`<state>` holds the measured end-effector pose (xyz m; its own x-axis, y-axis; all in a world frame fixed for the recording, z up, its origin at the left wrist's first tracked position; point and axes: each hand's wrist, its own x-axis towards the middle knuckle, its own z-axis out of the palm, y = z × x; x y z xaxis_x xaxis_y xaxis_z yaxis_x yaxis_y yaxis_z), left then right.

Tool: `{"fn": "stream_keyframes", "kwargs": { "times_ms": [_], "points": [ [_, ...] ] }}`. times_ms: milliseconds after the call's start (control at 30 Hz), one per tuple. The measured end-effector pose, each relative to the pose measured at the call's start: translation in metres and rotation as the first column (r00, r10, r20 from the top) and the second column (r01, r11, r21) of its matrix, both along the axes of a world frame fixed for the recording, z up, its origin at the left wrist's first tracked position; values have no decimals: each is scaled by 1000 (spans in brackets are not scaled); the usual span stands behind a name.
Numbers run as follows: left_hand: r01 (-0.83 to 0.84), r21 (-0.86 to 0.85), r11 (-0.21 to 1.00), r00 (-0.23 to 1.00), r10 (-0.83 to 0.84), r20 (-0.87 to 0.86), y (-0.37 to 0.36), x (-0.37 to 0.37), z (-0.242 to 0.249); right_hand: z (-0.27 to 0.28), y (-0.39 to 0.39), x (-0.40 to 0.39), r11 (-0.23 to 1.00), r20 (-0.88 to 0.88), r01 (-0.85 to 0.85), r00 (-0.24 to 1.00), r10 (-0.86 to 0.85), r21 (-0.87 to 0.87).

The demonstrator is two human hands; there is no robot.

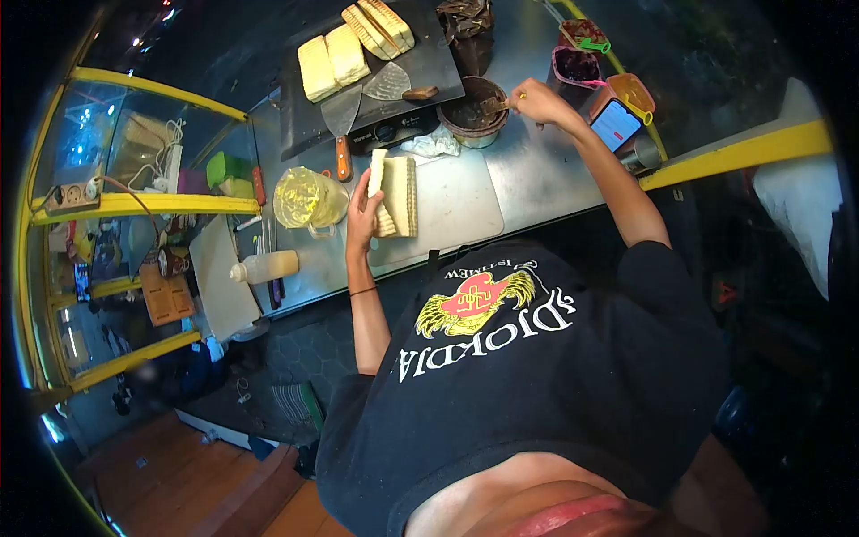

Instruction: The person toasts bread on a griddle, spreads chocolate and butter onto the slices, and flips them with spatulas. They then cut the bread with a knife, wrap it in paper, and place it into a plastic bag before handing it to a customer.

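In the head view, the left hand [361, 213] clamps the upright part of the bread [403, 199] between thumb and fingers. The right hand [535, 102] pinches a utensil [496, 105] at a tub [475, 140] of brown spread [461, 112]; yellow smears coat the jug [309, 199].

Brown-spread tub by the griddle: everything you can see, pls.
The tub is round, open and plastic-looking, its inside smeared with dark brown spread. It stands upright on the metal counter beside the griddle. The right hand holds a utensil whose end reaches in. The fill level is unclear.
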<state>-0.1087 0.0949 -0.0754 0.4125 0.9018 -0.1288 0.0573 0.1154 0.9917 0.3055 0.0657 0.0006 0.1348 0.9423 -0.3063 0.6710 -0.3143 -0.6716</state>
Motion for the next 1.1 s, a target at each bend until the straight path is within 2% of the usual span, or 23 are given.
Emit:
{"fn": "stream_keyframes", "kwargs": {
  "times_ms": [33,67,100,133,167,233,267,300,367,400,467,500,567,600,633,700,767,867,900,967,1000,1033,1100],
  "points": [
    [37,22,999,999,-36,-39,2,1,1,-7,2,8,998,-123,54,991,-51,14],
    [144,286,947,936,-36,-350,1,6,1,-14,4,14,994,-245,110,964,-102,19],
    [318,474,821,785,52,-618,-3,16,7,-15,5,16,995,-251,101,964,-93,19],
    [340,506,793,793,47,-607,-9,35,14,-13,5,15,997,-265,82,961,-78,7],
    [326,511,795,853,-15,-521,-13,57,16,-13,4,12,998,-279,64,958,-62,-5],
    [252,522,815,910,-17,-413,-12,100,-2,-22,7,6,999,-285,32,958,-26,14],
    [162,391,906,951,-37,-308,-12,122,-4,-25,8,5,999,-284,6,959,3,33],
    [159,419,894,940,-8,-342,-3,138,-21,-26,8,5,1000,-285,-2,959,10,30],
    [64,433,899,976,34,-214,9,167,-45,-26,7,8,1000,-476,8,879,-3,8],
    [58,435,899,977,38,-210,10,175,-43,-25,7,16,1000,-473,4,881,1,9],
    [74,652,755,953,138,-268,12,186,-39,-23,6,33,999,-479,-33,877,25,-8],
    [63,651,756,952,150,-267,13,189,-39,-18,8,34,999,-478,-45,878,35,-9],
    [1,523,852,990,73,-121,10,191,-40,-11,7,35,988,-210,-36,975,67,150],
    [-2,519,855,989,77,-123,8,192,-41,-7,11,34,989,-126,-98,986,111,107],
    [-8,507,862,989,81,-123,7,194,-41,-7,12,28,990,-127,-99,986,112,105],
    [-15,496,868,989,86,-121,7,197,-46,-5,13,13,968,-261,-248,934,245,19],
    [-12,479,878,979,107,-171,11,197,-54,-8,11,3,964,-316,-265,915,250,-5],
    [-60,538,841,976,161,-144,1,200,-44,-21,11,4,977,-619,-158,784,36,-143],
    [-75,539,839,973,179,-144,-2,201,-40,-27,9,4,974,-619,-176,783,51,-142],
    [-104,570,815,962,227,-150,-8,204,-35,-36,-4,2,973,-781,-50,607,-150,-226],
    [-108,572,813,949,256,-185,-10,204,-35,-40,-10,1,969,-822,-43,539,-184,-245],
    [-116,571,813,947,264,-184,-11,204,-34,-43,-14,0,968,-821,-52,542,-180,-247],
    [-108,564,819,953,248,-176,-13,205,-33,-47,-19,-2,972,-869,27,442,-222,-235]
  ]
}}
